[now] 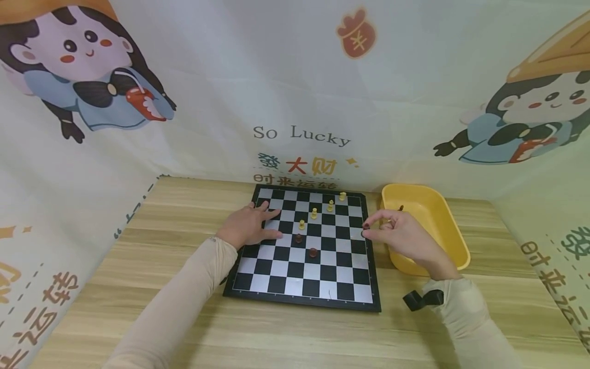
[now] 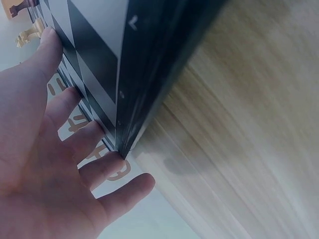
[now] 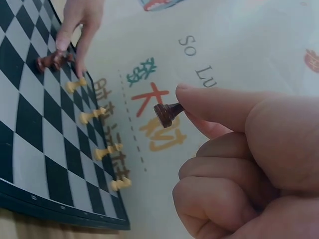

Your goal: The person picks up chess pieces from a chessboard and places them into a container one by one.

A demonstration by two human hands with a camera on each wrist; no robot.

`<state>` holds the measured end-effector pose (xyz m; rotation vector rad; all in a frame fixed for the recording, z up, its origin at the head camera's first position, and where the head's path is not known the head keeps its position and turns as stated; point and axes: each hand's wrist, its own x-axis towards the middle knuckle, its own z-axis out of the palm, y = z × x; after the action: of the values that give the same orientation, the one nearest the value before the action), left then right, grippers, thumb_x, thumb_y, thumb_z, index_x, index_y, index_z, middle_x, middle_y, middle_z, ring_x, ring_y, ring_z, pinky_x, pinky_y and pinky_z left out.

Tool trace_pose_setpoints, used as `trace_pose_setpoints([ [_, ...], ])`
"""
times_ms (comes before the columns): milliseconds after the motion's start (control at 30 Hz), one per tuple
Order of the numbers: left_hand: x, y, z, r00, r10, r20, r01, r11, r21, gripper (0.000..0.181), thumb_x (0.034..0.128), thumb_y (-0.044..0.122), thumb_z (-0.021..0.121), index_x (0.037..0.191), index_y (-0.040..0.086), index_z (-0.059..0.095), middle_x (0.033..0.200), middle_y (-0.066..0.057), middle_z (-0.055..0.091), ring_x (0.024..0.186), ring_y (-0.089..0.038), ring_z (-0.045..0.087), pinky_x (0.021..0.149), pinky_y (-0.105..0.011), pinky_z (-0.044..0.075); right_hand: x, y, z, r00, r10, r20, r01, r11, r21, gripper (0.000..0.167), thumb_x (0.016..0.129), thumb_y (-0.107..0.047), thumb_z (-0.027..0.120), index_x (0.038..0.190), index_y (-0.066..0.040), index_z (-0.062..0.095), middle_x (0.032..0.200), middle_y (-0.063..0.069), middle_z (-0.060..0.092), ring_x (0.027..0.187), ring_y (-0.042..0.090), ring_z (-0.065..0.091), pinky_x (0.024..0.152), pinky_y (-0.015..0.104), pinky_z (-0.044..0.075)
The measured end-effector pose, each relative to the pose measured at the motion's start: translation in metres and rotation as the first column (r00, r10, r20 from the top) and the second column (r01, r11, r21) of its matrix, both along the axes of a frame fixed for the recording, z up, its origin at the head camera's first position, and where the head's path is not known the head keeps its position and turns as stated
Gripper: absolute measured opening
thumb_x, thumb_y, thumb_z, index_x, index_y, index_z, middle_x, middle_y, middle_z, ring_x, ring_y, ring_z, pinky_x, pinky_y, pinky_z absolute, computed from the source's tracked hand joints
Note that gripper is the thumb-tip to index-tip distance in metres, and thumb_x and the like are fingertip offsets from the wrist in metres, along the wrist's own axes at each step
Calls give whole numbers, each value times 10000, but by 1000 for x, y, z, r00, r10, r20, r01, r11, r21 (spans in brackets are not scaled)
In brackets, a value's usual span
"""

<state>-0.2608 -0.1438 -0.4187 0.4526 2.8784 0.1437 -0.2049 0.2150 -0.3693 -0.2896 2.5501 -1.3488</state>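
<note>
A black-and-white chessboard [image 1: 295, 269] lies on the table. My left hand [image 1: 246, 225] rests on its left side with fingers spread, holding no piece; the left wrist view shows its fingertips [image 2: 92, 130] along the board's edge. My right hand [image 1: 405, 238], at the board's right edge, pinches a dark brown chess piece [image 3: 167, 113] between thumb and index finger, its base outward. The other fingers are curled in. Several pale yellow pieces [image 1: 314, 213] stand in a slanting line towards the far right corner. Nearer stand two reddish-brown pieces [image 1: 298, 238], close to my left thumb.
A yellow plastic basin [image 1: 449, 241] stands right of the board, partly behind my right hand. A small dark tip [image 1: 401, 208] shows there above the knuckles; what it belongs to is hidden. A printed cloth [image 1: 212, 102] hangs behind the wooden table [image 1: 184, 220].
</note>
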Motion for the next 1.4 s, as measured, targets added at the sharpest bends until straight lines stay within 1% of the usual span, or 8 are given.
trace_pose_setpoints([
  [233, 0, 1, 2, 1000, 3, 7, -3, 1000, 2, 776, 923, 674, 585, 1576, 298, 396, 1683, -110, 283, 1523, -487, 294, 1225, -580, 334, -8, 9, 11, 998, -57, -17, 57, 998, 39, 314, 912, -281, 765, 1143, -81, 691, 544, -91, 363, 465, 82, 322, 439, 211, 247],
  [467, 0, 0, 1, 1000, 9, 15, -8, 1000, -1, 778, 920, 679, 585, 1576, 306, 394, 1684, -105, 282, 1525, -484, 291, 1223, -580, 338, -15, 23, 19, 995, -104, 11, 104, 994, -15, 325, 927, -289, 752, 1142, -70, 646, 539, -119, 394, 459, 70, 337, 455, 214, 292],
  [700, 1, 0, 3, 1000, 4, 12, -3, 1000, -4, 778, 921, 681, 583, 1574, 300, 399, 1681, -103, 288, 1518, -486, 304, 1212, -585, 353, -22, 34, 26, 993, -111, 27, 112, 993, -35, 296, 949, -304, 727, 1131, -99, 614, 498, -126, 357, 422, 58, 293, 423, 225, 266],
  [867, 0, 0, 3, 1000, 2, 8, -2, 1000, -11, 780, 920, 685, 580, 1575, 304, 397, 1681, -100, 292, 1516, -481, 313, 1207, -581, 363, -28, 41, 34, 993, -112, 30, 113, 993, -35, 281, 962, -318, 710, 1111, -109, 596, 525, -154, 522, 413, 49, 285, 422, 229, 279],
  [1033, 1, 0, 2, 1000, 7, 10, -6, 1000, -9, 783, 917, 688, 582, 1575, 308, 394, 1684, -94, 284, 1520, -478, 307, 1213, -578, 357, -36, 49, 40, 991, -129, 21, 129, 992, -6, 299, 976, -334, 690, 1118, -101, 570, 512, -164, 486, 412, 49, 282, 427, 229, 282],
  [1133, 0, -1, 1, 1000, 6, 8, -6, 1000, -9, 782, 918, 692, 577, 1575, 310, 392, 1684, -95, 281, 1520, -475, 308, 1211, -579, 358, -43, 55, 41, 990, -141, 9, 141, 990, 20, 313, 995, -329, 662, 1161, -79, 571, 584, -199, 561, 415, 44, 287, 428, 220, 295],
  [1233, 0, 0, 1, 1000, 6, 7, -6, 1000, -9, 783, 916, 696, 576, 1574, 314, 393, 1684, -94, 279, 1521, -471, 310, 1212, -577, 358, -49, 59, 42, 988, -154, -3, 154, 986, 58, 350, 1007, -330, 639, 1206, -52, 567, 571, -199, 528, 414, 44, 294, 429, 219, 305],
  [1400, 0, 0, 2, 1000, 4, 5, -4, 1000, -11, 782, 917, 695, 576, 1574, 311, 394, 1684, -99, 281, 1518, -473, 316, 1211, -575, 360, -56, 66, 43, 984, -178, 0, 177, 980, 86, 424, 1008, -370, 628, 1229, -20, 535, 484, -153, 347, 419, 47, 305, 436, 242, 316],
])
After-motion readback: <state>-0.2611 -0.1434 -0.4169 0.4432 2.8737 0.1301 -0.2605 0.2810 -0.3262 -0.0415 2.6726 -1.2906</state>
